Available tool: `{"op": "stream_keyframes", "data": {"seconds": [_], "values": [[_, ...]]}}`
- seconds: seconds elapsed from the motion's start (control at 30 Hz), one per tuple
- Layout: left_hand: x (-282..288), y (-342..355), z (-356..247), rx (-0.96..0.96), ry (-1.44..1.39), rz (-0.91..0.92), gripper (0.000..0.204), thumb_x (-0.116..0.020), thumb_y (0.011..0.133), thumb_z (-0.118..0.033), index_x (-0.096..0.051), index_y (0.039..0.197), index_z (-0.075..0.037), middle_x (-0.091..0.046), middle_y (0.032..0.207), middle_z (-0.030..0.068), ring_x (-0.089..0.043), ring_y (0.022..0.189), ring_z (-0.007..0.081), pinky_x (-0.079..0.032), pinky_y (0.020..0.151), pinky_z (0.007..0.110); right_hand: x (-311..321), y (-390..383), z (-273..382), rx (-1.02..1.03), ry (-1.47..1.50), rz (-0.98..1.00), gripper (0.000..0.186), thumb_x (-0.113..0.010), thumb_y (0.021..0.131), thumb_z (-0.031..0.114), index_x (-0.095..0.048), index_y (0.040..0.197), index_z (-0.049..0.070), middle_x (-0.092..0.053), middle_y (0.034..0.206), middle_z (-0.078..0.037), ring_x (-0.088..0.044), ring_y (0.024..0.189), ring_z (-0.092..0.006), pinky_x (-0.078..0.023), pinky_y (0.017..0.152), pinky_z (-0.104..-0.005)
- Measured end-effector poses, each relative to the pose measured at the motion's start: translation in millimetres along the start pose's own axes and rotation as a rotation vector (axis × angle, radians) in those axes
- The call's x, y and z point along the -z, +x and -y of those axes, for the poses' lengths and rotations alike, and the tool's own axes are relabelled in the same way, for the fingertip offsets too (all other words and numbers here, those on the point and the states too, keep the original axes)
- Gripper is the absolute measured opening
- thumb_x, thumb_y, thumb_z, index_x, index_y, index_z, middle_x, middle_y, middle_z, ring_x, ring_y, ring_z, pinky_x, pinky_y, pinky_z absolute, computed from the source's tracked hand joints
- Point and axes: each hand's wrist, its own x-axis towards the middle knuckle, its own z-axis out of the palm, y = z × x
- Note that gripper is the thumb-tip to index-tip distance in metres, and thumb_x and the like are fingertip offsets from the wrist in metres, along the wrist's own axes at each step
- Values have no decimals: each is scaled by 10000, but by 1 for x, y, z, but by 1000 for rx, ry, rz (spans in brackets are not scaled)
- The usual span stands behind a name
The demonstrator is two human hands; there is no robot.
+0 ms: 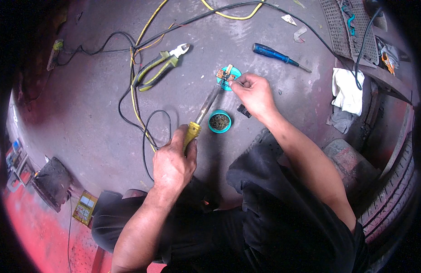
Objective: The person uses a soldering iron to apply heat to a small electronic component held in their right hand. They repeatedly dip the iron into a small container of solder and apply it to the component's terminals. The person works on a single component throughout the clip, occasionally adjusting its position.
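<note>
My left hand (173, 161) grips the yellow handle of a soldering iron (205, 111). Its metal shaft points up and right, and the tip reaches a small orange circuit board (225, 73). The board lies on a teal round lid (233, 73) on the concrete floor. My right hand (254, 93) pinches something thin, perhaps a wire, right beside the board; what it is cannot be made out. A teal round tin (219, 121) with dark contents stands just below, between my hands.
Green-handled cutters (159, 67) lie to the upper left among black and yellow cables (136, 98). A blue screwdriver (277, 56) is at the upper right. A white cloth (347, 91) hangs at the right by a tyre (392, 191). A small black part (243, 110) sits near my right wrist.
</note>
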Motion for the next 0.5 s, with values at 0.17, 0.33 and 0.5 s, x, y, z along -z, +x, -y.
{"op": "stream_keyframes", "data": {"seconds": [0.17, 0.33, 0.5], "values": [[18, 0, -5, 14, -31, -54, 360, -702, 971, -230, -618, 1288, -80, -722, 850, 265, -733, 844, 455, -575, 737, 530, 15, -5, -2, 189, -180, -221, 253, -782, 881, 227, -719, 1038, 39, -715, 818, -161, -721, 752, -319, -546, 677, -448], [50, 5, -12, 41, -97, -137, 258, -763, 947, -213, -665, 1092, -23, -705, 810, 229, -720, 770, 439, -563, 710, 457, 19, 5, 2, 421, -297, -243, 262, -785, 865, 194, -720, 1055, 27, -717, 973, -175, -720, 875, -382, -569, 746, -469], [76, 11, 26, -154, 76, -103, 328, -785, 930, -205, -625, 1162, -37, -723, 951, 225, -722, 916, 425, -556, 795, 484, 15, 7, 3, 442, -317, -183, 259, -793, 860, 180, -733, 1058, 24, -709, 998, -172, -718, 897, -378, -571, 766, -463]]}}
